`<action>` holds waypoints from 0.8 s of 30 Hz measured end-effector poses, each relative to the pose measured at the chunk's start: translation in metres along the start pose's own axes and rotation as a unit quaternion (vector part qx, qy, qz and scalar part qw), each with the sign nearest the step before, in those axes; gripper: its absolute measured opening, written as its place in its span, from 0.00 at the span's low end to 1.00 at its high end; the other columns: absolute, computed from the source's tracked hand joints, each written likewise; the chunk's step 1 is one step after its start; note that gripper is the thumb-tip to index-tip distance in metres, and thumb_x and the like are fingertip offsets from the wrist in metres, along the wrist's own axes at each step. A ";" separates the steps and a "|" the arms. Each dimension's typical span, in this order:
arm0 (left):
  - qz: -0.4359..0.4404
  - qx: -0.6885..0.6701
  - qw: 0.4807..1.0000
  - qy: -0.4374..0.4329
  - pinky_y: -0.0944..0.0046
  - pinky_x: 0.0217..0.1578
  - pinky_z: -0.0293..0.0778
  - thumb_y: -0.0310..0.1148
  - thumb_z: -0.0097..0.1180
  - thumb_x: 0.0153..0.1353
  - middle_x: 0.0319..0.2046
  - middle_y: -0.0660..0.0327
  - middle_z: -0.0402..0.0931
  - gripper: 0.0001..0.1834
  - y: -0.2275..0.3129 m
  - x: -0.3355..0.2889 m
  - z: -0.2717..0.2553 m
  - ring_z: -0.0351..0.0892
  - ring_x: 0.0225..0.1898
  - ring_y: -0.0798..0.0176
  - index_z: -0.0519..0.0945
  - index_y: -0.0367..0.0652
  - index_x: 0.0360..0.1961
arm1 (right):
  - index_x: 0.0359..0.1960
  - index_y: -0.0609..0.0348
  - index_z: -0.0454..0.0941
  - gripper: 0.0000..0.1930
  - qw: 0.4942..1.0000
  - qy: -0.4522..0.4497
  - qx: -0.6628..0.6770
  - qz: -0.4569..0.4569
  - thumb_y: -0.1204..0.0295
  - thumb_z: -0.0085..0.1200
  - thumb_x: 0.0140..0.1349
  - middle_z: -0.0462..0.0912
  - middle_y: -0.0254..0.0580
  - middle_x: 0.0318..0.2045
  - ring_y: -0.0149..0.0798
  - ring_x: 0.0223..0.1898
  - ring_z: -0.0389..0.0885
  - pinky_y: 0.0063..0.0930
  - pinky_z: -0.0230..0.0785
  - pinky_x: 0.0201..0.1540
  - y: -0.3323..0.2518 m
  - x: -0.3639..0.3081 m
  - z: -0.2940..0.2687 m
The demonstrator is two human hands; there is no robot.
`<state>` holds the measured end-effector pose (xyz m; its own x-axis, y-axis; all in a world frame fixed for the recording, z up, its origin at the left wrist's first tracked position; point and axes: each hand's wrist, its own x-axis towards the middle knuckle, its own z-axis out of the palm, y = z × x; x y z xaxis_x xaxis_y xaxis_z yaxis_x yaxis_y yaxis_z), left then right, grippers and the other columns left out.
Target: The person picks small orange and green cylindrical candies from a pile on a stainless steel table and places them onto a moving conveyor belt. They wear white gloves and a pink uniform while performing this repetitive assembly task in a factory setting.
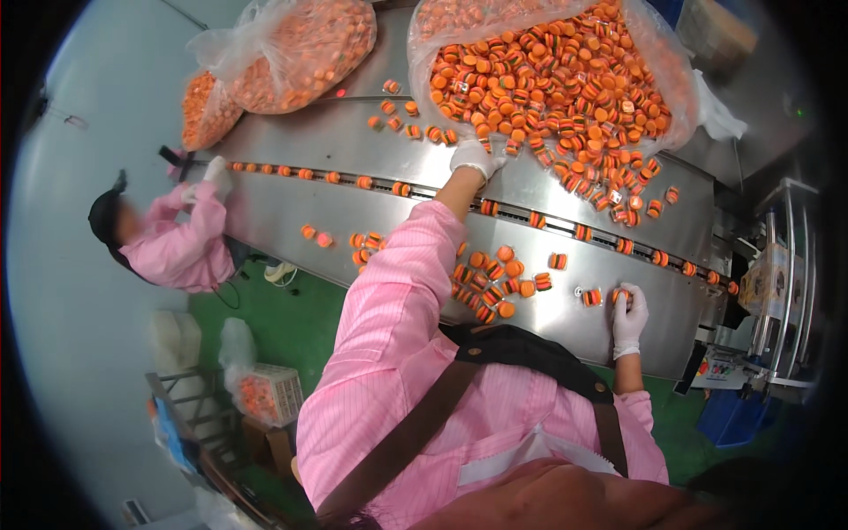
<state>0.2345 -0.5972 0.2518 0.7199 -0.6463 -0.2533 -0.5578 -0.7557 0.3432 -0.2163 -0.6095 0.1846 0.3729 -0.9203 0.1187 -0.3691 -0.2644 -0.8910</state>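
R hand [629, 325] pinching burger-shaped pc [621, 295] nr near-R corner of surface [565, 331]. L hand [475, 160] by bag [422, 71], far edge; can't tell grip. Prob best: light touch, singly.

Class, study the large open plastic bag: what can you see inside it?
Inside the open bag lie many orange burger-shaped pieces with striped middles. Only the outermost show; whatever lies deeper is covered.
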 end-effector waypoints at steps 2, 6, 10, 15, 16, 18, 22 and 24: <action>0.014 0.023 0.999 -0.043 0.55 0.50 0.74 0.55 0.62 0.50 0.48 0.41 0.77 0.41 -0.003 0.008 0.001 0.79 0.49 0.47 0.70 0.29 0.54 | 0.41 0.64 0.77 0.07 1.000 0.003 0.018 -0.011 0.78 0.51 0.62 0.79 0.34 0.30 0.24 0.29 0.75 0.18 0.68 0.34 0.001 -0.001 0.002; 0.062 0.034 0.996 -0.052 0.54 0.48 0.75 0.45 0.59 0.52 0.44 0.42 0.79 0.26 -0.021 0.018 0.003 0.80 0.46 0.44 0.78 0.35 0.47 | 0.41 0.63 0.77 0.07 1.000 -0.003 0.015 -0.016 0.77 0.51 0.62 0.79 0.33 0.30 0.23 0.29 0.74 0.17 0.67 0.33 0.004 0.000 0.001; 0.105 -0.137 0.985 -0.003 0.58 0.43 0.76 0.37 0.54 0.56 0.36 0.48 0.82 0.20 -0.044 -0.011 -0.013 0.82 0.39 0.53 0.80 0.40 0.48 | 0.42 0.63 0.78 0.08 1.000 -0.003 0.005 -0.021 0.77 0.51 0.63 0.79 0.33 0.30 0.23 0.29 0.74 0.17 0.68 0.33 0.003 0.000 0.002; 0.190 -0.155 0.968 -0.050 0.62 0.42 0.75 0.31 0.54 0.57 0.33 0.54 0.81 0.18 -0.073 -0.036 -0.031 0.80 0.35 0.63 0.80 0.41 0.49 | 0.41 0.62 0.78 0.08 1.000 0.002 0.008 -0.017 0.77 0.52 0.61 0.79 0.33 0.29 0.23 0.27 0.74 0.17 0.67 0.31 0.008 0.001 0.002; 0.162 -0.150 0.965 -0.144 0.62 0.41 0.75 0.31 0.56 0.57 0.33 0.55 0.81 0.20 -0.068 -0.049 -0.041 0.80 0.34 0.63 0.78 0.43 0.53 | 0.41 0.62 0.78 0.08 1.000 0.003 0.006 -0.016 0.77 0.52 0.61 0.79 0.33 0.29 0.23 0.27 0.74 0.17 0.67 0.31 0.007 0.000 0.002; 0.194 -0.147 0.951 -0.193 0.62 0.40 0.75 0.36 0.62 0.54 0.33 0.54 0.80 0.24 -0.073 -0.069 -0.035 0.80 0.34 0.60 0.76 0.38 0.51 | 0.41 0.62 0.78 0.08 1.000 0.001 0.005 -0.016 0.77 0.52 0.61 0.79 0.33 0.29 0.23 0.27 0.74 0.17 0.67 0.31 0.004 0.001 0.002; 0.213 -0.008 0.949 -0.233 0.59 0.40 0.75 0.42 0.70 0.45 0.34 0.52 0.81 0.22 -0.067 -0.092 -0.021 0.81 0.36 0.52 0.78 0.38 0.36 | 0.40 0.63 0.78 0.07 1.000 0.004 0.015 -0.009 0.77 0.53 0.61 0.79 0.33 0.29 0.23 0.27 0.74 0.17 0.67 0.31 0.001 0.001 0.002; 0.231 0.019 0.927 -0.295 0.60 0.39 0.74 0.41 0.69 0.47 0.32 0.54 0.81 0.22 -0.060 -0.095 -0.025 0.81 0.36 0.56 0.78 0.38 0.37 | 0.40 0.63 0.78 0.07 0.999 0.010 0.036 -0.012 0.78 0.53 0.61 0.79 0.33 0.29 0.23 0.27 0.74 0.17 0.67 0.31 0.002 0.000 0.004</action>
<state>0.2100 -0.4877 0.2778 0.0552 -0.8383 -0.5423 -0.7718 -0.3805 0.5095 -0.2140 -0.6094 0.1810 0.3630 -0.9199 0.1484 -0.2987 -0.2657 -0.9166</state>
